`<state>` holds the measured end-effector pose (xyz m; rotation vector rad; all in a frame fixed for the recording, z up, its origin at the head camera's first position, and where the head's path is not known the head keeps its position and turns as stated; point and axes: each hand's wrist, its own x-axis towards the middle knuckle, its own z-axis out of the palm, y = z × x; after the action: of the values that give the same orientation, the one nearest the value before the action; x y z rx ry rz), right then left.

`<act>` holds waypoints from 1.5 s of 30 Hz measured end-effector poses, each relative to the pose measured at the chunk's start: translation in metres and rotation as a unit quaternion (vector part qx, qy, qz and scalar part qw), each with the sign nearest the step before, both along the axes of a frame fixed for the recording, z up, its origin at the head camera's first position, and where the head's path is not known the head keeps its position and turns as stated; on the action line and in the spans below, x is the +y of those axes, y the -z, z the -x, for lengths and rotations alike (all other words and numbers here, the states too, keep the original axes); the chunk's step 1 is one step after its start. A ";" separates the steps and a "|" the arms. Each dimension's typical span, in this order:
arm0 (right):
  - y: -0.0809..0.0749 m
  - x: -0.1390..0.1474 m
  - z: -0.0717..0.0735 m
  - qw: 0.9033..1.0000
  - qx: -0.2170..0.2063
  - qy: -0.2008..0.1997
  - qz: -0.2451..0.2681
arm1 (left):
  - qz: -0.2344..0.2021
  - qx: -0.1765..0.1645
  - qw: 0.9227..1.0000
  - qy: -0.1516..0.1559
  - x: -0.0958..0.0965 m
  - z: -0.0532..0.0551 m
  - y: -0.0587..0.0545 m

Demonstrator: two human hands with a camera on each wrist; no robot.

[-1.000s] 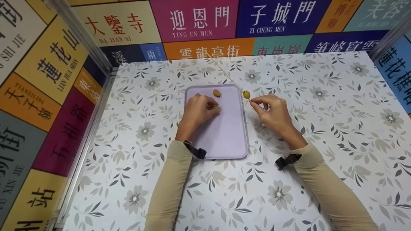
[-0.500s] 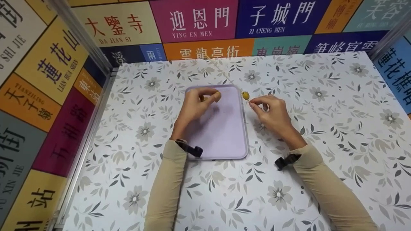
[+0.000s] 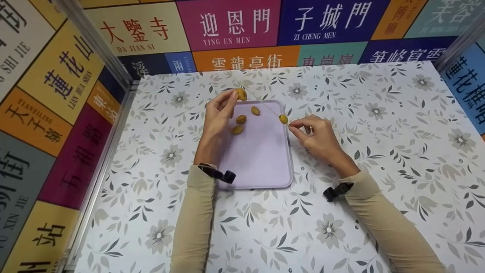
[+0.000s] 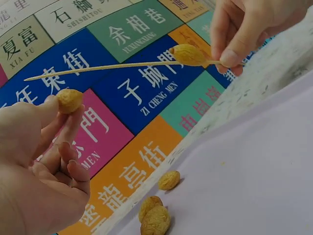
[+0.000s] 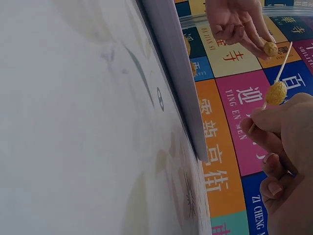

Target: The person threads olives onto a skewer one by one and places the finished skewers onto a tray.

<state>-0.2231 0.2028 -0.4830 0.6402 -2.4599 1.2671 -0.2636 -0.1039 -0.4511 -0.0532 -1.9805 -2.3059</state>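
My left hand [image 3: 216, 118] pinches a small wrinkled yellow-brown fruit [image 4: 70, 101] between thumb and fingers, above the far left corner of a lilac tray [image 3: 261, 163]. My right hand [image 3: 317, 137], over the tray's right side, pinches a thin wooden skewer [image 4: 112, 67] close to one end. One fruit [image 4: 188, 55] is threaded on the skewer, just beyond the right fingertips. The skewer's bare length points toward the far left, its pointed tip near the held fruit but apart from it. Three similar loose fruits [image 3: 255, 110] lie on the far part of the tray.
The tray lies on a table [image 3: 329, 231] covered in a white floral print. Coloured panels [image 3: 231, 24] with large characters stand behind the table and along its left and right sides. Each wrist wears a black camera band [image 3: 218, 173].
My left hand has lifted a fruit off the tray and carried it to the far left, uncovering other fruits. My right hand has shifted slightly left and nearer with the skewer.
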 end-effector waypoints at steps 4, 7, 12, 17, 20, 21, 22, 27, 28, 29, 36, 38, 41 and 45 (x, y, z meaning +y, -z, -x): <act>0.001 -0.001 0.001 1.000 0.000 -0.010 0.002 | -0.060 -0.028 0.998 -0.012 -0.002 0.001 -0.001; 0.002 0.000 0.001 1.000 0.001 -0.018 0.001 | -0.110 -0.047 0.993 -0.017 -0.003 0.002 -0.001; 0.003 0.000 0.002 1.000 0.007 -0.026 -0.007 | -0.175 -0.082 0.981 -0.032 -0.006 0.005 -0.001; 0.003 0.000 0.002 1.000 0.000 -0.025 -0.017 | -0.193 -0.085 0.977 -0.035 -0.010 0.005 0.000; 0.002 0.000 0.002 0.999 -0.005 -0.025 -0.023 | -0.201 -0.077 0.976 -0.033 -0.012 0.005 0.001; 0.002 0.000 0.002 0.999 -0.008 -0.026 -0.024 | -0.203 -0.075 0.976 -0.032 -0.013 0.005 0.001; 0.002 0.000 0.002 0.999 -0.009 -0.026 -0.026 | -0.206 -0.073 0.975 -0.031 -0.013 0.004 0.001; 0.002 0.000 0.001 0.999 -0.006 -0.029 -0.032 | -0.219 -0.066 0.973 -0.027 -0.015 0.005 0.002; 0.003 0.000 0.002 0.999 -0.003 -0.031 -0.031 | -0.223 -0.065 0.972 -0.027 -0.015 0.005 0.002; 0.003 0.000 0.002 0.999 0.000 -0.033 -0.032 | -0.226 -0.063 0.972 -0.028 -0.015 0.005 0.002; 0.005 0.000 0.001 0.999 -0.011 -0.042 -0.031 | -0.246 -0.047 0.967 -0.040 -0.014 0.006 0.003; 0.006 0.000 0.001 0.998 -0.016 -0.044 -0.033 | -0.250 -0.041 0.966 -0.043 -0.013 0.006 0.003; 0.006 -0.001 0.001 0.998 -0.019 -0.046 -0.035 | -0.258 -0.038 0.964 -0.049 -0.013 0.007 0.004; 0.005 -0.001 0.000 0.998 -0.024 -0.043 -0.037 | -0.259 -0.034 0.964 -0.050 -0.014 0.007 0.005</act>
<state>-0.2232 0.2020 -0.4880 0.7510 -2.5525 1.2418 -0.2706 -0.1174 -0.4560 0.1628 -1.3052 -2.6995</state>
